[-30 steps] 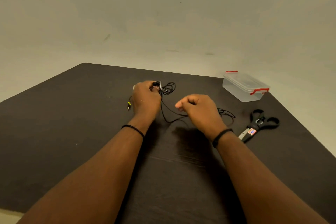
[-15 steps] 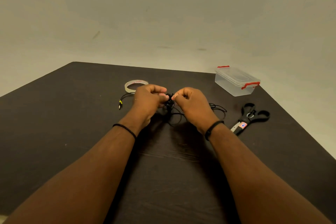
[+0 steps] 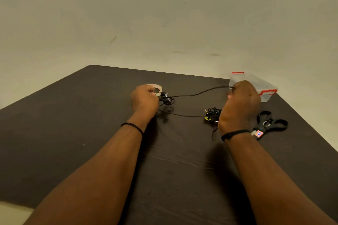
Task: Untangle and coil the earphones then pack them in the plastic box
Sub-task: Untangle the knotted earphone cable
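Black earphones stretch between both hands above the dark table. My left hand grips the small knotted bundle at the cable's left end. My right hand is raised and pinches the cable, which runs nearly taut across to the left. A second strand drops to a tangled clump with a yellow plug lying on the table just left of my right wrist. The clear plastic box with red clips stands closed behind my right hand, partly hidden by it.
Black scissors lie right of my right wrist. A roll of clear tape sits just behind my left hand. The table's far and right edges run close to the box, against a plain wall.
My hands were together at the knot; now my right hand has pulled away to the right and up, drawing out a length of cable. The plug clump now lies near my right wrist.
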